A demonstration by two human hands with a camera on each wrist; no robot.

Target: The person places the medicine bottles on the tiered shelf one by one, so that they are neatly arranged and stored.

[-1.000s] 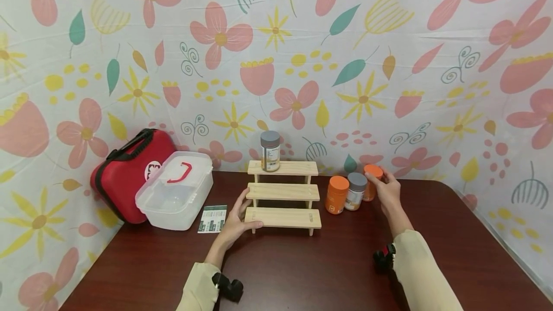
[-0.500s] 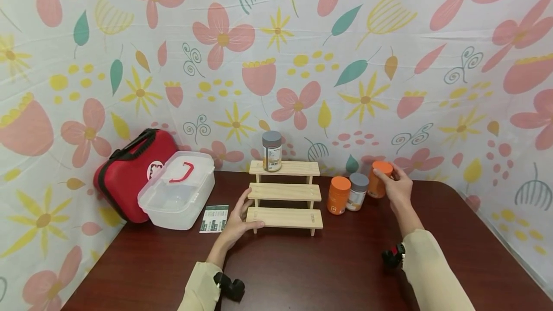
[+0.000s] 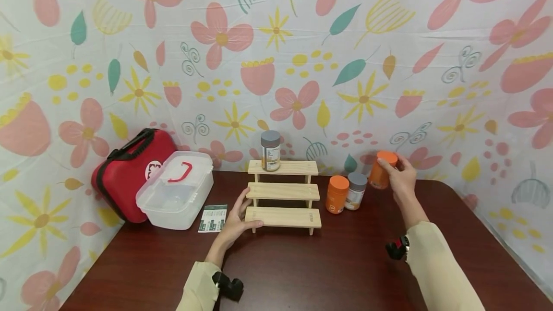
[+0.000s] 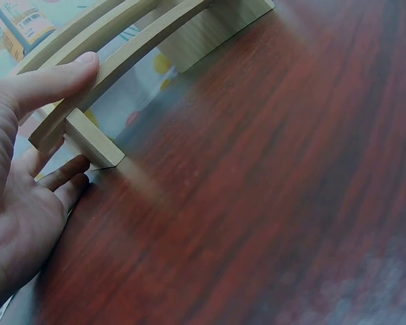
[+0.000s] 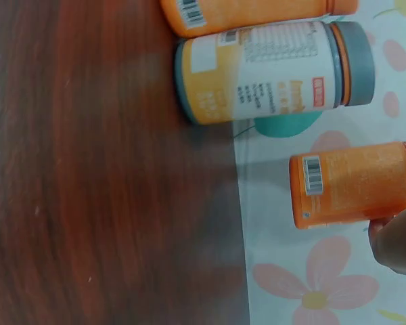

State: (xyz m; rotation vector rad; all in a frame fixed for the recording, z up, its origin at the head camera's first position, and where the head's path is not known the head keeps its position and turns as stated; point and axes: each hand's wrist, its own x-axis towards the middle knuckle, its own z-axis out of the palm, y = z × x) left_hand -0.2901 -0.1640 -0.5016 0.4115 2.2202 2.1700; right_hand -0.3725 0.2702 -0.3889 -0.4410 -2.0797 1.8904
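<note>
My right hand (image 3: 403, 179) holds an orange bottle (image 3: 378, 176) by its upper part, lifted and slightly tilted near the back of the table. In the right wrist view this bottle (image 5: 355, 184) shows a barcode, its base off the tabletop. My left hand (image 3: 233, 227) grips the left end of a three-step wooden rack (image 3: 282, 217), thumb on the lowest shelf. The left wrist view has the thumb over the shelf (image 4: 145, 51) and the other fingers at its end. A grey-lidded jar (image 3: 270, 153) stands upright on the top shelf.
Right of the rack, another orange bottle (image 3: 337, 196) and a second grey-lidded jar (image 3: 356, 191) stand side by side. At left are a clear plastic box (image 3: 174, 205) with a red handle, a red case (image 3: 129, 172) and a printed packet (image 3: 213, 218). A floral cloth (image 3: 276, 61) hangs behind.
My right hand has raised the orange bottle from beside the grey-lidded jar and moved it right. My left hand stays at the rack.
</note>
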